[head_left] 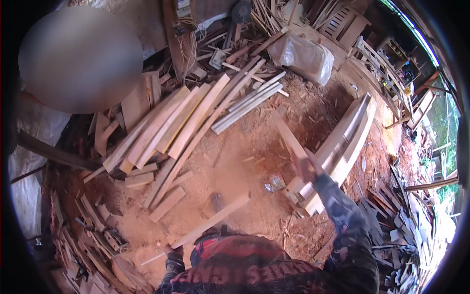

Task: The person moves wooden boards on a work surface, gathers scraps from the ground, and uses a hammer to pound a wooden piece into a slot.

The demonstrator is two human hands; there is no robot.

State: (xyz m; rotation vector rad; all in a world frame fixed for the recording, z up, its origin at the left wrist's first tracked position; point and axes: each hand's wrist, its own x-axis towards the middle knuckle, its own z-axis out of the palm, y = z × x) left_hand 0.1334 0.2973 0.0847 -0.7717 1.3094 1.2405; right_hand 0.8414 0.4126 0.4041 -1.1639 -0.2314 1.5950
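Head view: the left hand (175, 249), low in view, looks closed round the left plank (213, 221), though single fingers cannot be made out. That plank slants in front of the shirt (240, 257), its long axis running from lower left to upper right. A thin pale strip (153, 258) shows beyond the hand; whether it is the same piece, I cannot tell.

The right hand (307, 169) seems to grip the near end of the right plank (290, 137), just beside the stacked boards (350, 147). This plank points away and leftward over the ground (230, 147).

Held near one end, the right plank could dip or twist if the grip slackened; swung rightward, it could knock the boards. Loose scraps (259, 160) could upset a step.
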